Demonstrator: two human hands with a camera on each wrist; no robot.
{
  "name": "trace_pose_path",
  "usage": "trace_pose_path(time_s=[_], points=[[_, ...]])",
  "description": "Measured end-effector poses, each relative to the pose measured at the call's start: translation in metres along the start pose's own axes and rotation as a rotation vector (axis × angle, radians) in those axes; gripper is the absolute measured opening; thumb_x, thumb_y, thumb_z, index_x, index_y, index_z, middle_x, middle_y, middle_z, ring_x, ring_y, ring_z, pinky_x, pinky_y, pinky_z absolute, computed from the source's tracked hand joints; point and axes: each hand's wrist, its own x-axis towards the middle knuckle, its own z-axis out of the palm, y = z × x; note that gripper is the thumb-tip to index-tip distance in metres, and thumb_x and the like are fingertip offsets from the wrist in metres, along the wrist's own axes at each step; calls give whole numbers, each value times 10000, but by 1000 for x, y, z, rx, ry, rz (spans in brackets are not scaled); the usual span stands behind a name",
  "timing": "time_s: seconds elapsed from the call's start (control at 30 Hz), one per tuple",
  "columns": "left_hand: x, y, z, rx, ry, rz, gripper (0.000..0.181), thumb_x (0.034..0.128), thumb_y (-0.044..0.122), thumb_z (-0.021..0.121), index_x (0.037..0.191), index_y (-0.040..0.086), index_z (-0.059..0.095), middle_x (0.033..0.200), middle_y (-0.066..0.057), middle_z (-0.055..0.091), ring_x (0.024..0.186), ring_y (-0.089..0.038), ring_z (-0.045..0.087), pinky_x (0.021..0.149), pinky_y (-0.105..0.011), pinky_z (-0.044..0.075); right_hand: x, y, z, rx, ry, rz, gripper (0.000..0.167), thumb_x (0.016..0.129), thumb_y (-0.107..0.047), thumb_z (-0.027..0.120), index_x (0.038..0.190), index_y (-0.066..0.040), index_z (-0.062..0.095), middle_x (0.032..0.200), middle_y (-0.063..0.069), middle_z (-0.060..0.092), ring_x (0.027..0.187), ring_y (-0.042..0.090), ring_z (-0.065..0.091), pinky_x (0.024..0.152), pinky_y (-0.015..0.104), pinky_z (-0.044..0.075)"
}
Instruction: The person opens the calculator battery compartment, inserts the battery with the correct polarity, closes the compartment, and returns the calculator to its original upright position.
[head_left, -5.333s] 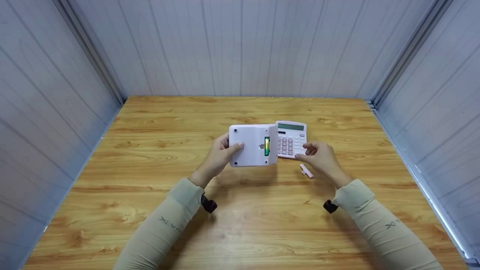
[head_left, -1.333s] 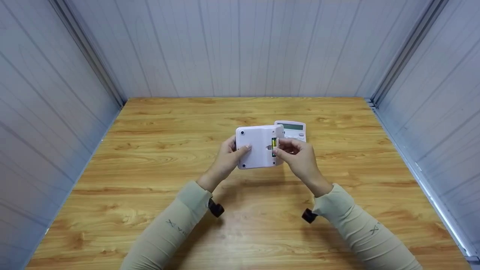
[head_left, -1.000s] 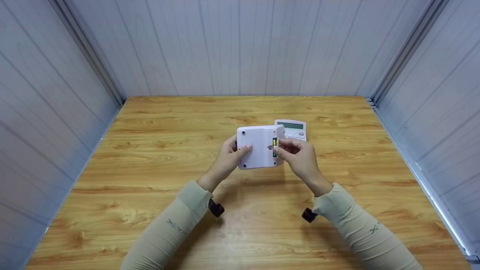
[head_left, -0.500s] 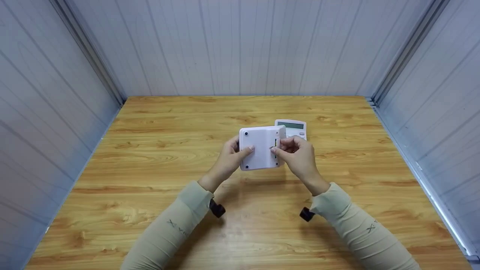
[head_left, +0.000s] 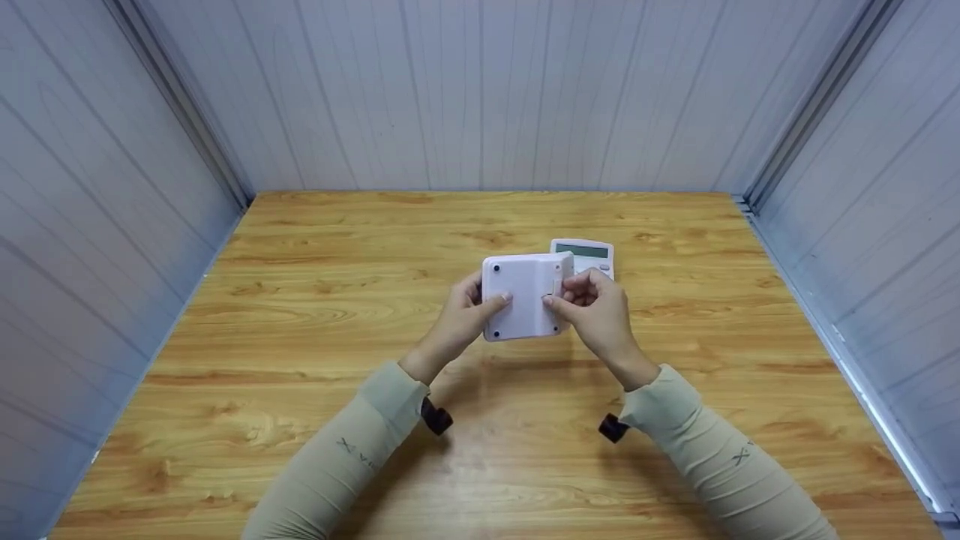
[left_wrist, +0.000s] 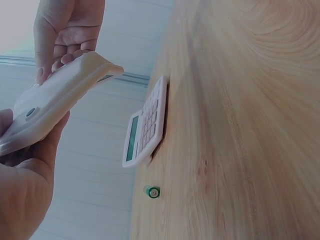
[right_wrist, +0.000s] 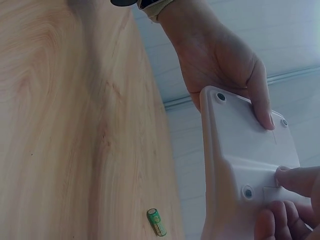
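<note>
My left hand (head_left: 459, 315) grips a pale pink calculator (head_left: 517, 296) by its edge, its back turned up and the thumb lying on that back. At the other end, my right hand (head_left: 600, 315) pinches the small battery cover (head_left: 556, 287), which lies over the battery slot; the thumb presses beside it. Part of the cover is hidden by the fingers. In the right wrist view the cover (right_wrist: 271, 194) looks nearly flush with the back, though I cannot tell whether it is latched. The battery inside does not show.
A second pink calculator (head_left: 583, 251) lies face up on the wooden table (head_left: 360, 300), partly behind the held one and my right hand. A loose green battery (right_wrist: 156, 222) lies on the table, hidden in the head view. Pale panel walls (head_left: 480, 97) stand around the table.
Earlier the slot showed a green battery and the cover lay on the table. My right hand picked the cover up and brought it over the slot; the battery is now covered.
</note>
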Motion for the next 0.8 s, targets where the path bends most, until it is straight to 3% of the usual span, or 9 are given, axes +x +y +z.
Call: trace_pose_path(time_s=[0.23, 0.33, 0.6, 0.8], points=[[0, 0, -2, -24, 16, -6, 390, 1031, 22, 645, 1401, -95, 603, 1260, -283, 727, 1104, -250, 740, 959, -443, 659, 0, 0, -3, 5, -21, 19, 109, 933, -3, 831, 999, 44, 757, 940, 104, 742, 801, 120, 647, 684, 177, 570], [0, 1, -4, -52, 10, -12, 393, 1036, 19, 638, 1409, -95, 593, 1254, -264, 731, 1094, -229, 742, 945, -417, 659, 3, 1, -6, -10, -22, 30, 193, 927, -52, 854, 1059, 42, 749, 1001, 135, 741, 874, 156, 647, 762, 196, 563], [-2, 3, -8, -145, -15, -35, 406, 1047, 10, 618, 1437, -90, 561, 1250, -205, 731, 1134, -243, 740, 961, -434, 660, 8, 7, -13, -71, -92, 139, 600, 938, -236, 870, 1409, 30, 609, 1296, 201, 648, 1158, 294, 610, 946, 295, 541], [-1, 3, -7, -124, -5, -35, 398, 1051, 14, 615, 1432, -91, 568, 1264, -233, 737, 1113, -231, 745, 951, -420, 660, 10, 11, -12, -81, -105, 145, 531, 959, -231, 854, 1379, 40, 675, 1232, 198, 711, 1065, 229, 640, 894, 235, 555]])
